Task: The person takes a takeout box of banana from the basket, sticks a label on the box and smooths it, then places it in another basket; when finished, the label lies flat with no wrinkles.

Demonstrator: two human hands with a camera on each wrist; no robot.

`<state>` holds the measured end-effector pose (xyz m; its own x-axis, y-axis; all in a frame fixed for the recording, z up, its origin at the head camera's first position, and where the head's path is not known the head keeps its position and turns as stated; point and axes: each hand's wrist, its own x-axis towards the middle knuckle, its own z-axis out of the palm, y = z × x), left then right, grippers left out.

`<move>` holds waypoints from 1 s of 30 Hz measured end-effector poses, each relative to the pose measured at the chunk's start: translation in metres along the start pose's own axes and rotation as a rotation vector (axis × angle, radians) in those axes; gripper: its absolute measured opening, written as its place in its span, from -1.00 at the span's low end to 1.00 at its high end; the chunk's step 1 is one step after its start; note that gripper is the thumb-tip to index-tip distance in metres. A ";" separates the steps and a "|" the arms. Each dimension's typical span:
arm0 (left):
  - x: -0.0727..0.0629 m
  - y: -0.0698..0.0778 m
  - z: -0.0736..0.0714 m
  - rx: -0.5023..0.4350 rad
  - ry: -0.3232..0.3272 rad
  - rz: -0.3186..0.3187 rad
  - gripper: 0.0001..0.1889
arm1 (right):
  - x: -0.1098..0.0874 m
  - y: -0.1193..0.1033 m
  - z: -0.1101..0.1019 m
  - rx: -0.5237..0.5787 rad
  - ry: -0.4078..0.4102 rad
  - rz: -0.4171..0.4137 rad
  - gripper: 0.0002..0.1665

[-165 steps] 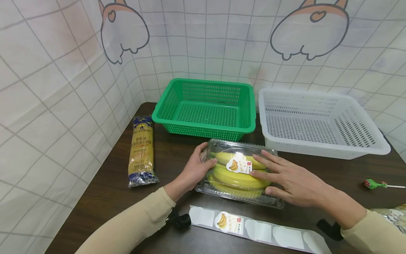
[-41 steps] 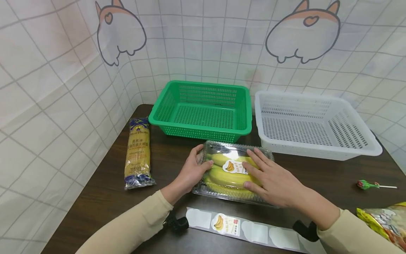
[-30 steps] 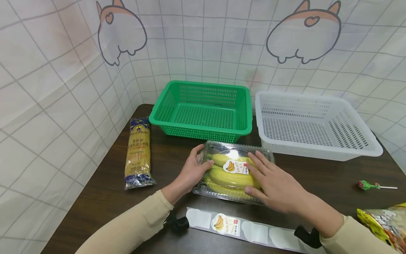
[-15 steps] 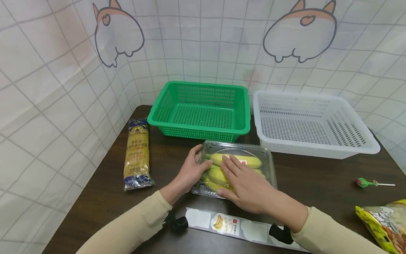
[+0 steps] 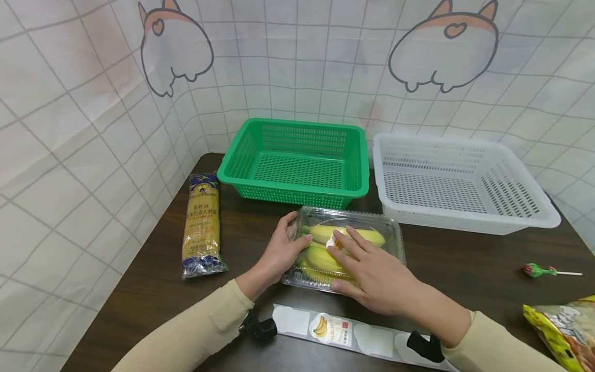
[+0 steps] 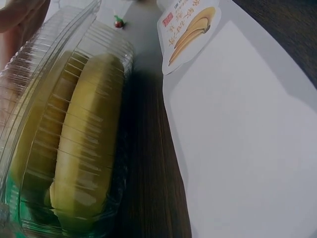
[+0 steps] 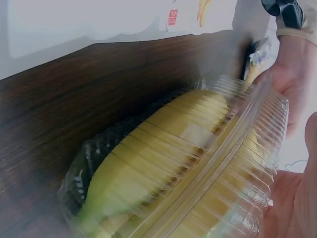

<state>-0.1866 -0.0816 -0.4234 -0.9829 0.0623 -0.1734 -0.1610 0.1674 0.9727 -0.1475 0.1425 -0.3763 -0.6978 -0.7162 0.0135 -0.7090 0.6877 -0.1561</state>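
Observation:
A clear plastic clamshell box (image 5: 394, 243) with yellow bananas (image 5: 369, 236) inside lies on the dark table, lid closed. My left hand (image 5: 279, 250) grips its left end, thumb on the lid. Spread, mostly straight fingers of my right hand (image 5: 383, 279) rest on top of the lid. They cover most of a white banana sticker (image 5: 331, 243), leaving its left end visible. In the left wrist view, bananas (image 6: 89, 134) show through the ribbed side of the box. The right wrist view has bananas (image 7: 158, 144) behind the clear wall, with the lid seam alongside.
A backing strip with a banana label (image 5: 331, 329) lies in front of the box. Behind stand a green basket (image 5: 297, 192) and a white basket (image 5: 465, 219). Spaghetti (image 5: 201, 227) lies left; a lollipop (image 5: 539, 269) and a yellow-edged bag (image 5: 564, 323) lie right.
My right hand has slid left across the lid over the sticker, then slightly back right, uncovering the sticker's left end. My left hand keeps its grip on the box.

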 end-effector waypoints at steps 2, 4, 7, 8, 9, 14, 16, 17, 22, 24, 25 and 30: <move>0.000 0.000 0.001 -0.006 -0.006 -0.001 -0.22 | -0.003 0.001 0.000 -0.012 0.003 -0.001 -0.19; 0.000 0.000 0.001 -0.014 -0.015 0.002 -0.21 | -0.006 0.002 0.000 -0.010 0.007 0.006 -0.18; 0.000 0.000 0.001 -0.026 -0.027 0.006 -0.21 | -0.012 0.005 -0.001 -0.003 0.014 0.032 -0.19; 0.000 0.000 0.001 -0.029 -0.030 0.008 -0.21 | -0.015 0.006 -0.001 -0.001 0.017 0.043 -0.20; 0.000 0.000 0.001 -0.032 -0.031 0.009 -0.21 | -0.018 0.008 -0.001 -0.003 0.020 0.051 -0.21; 0.001 0.000 0.000 -0.036 -0.025 0.010 -0.21 | -0.029 0.015 -0.001 -0.021 0.041 0.067 -0.26; 0.001 0.000 0.000 -0.034 -0.023 0.008 -0.21 | -0.032 0.018 -0.001 -0.027 0.047 0.070 -0.25; 0.001 0.000 0.000 -0.032 -0.023 0.008 -0.21 | -0.034 0.019 -0.001 -0.030 0.050 0.074 -0.25; 0.000 0.001 -0.001 -0.027 -0.034 0.007 -0.21 | -0.041 0.023 0.000 -0.041 0.051 0.095 -0.23; 0.000 0.000 -0.002 -0.027 -0.038 0.009 -0.21 | -0.042 0.024 0.000 -0.040 0.049 0.104 -0.23; 0.000 0.000 -0.002 -0.027 -0.040 0.009 -0.21 | -0.043 0.024 0.000 -0.040 0.048 0.108 -0.23; 0.001 -0.002 -0.002 -0.025 -0.042 0.009 -0.20 | -0.046 0.025 0.000 -0.049 0.059 0.112 -0.24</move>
<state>-0.1875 -0.0841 -0.4248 -0.9798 0.1049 -0.1701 -0.1545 0.1422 0.9777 -0.1332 0.1928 -0.3808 -0.7763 -0.6277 0.0571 -0.6298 0.7687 -0.1116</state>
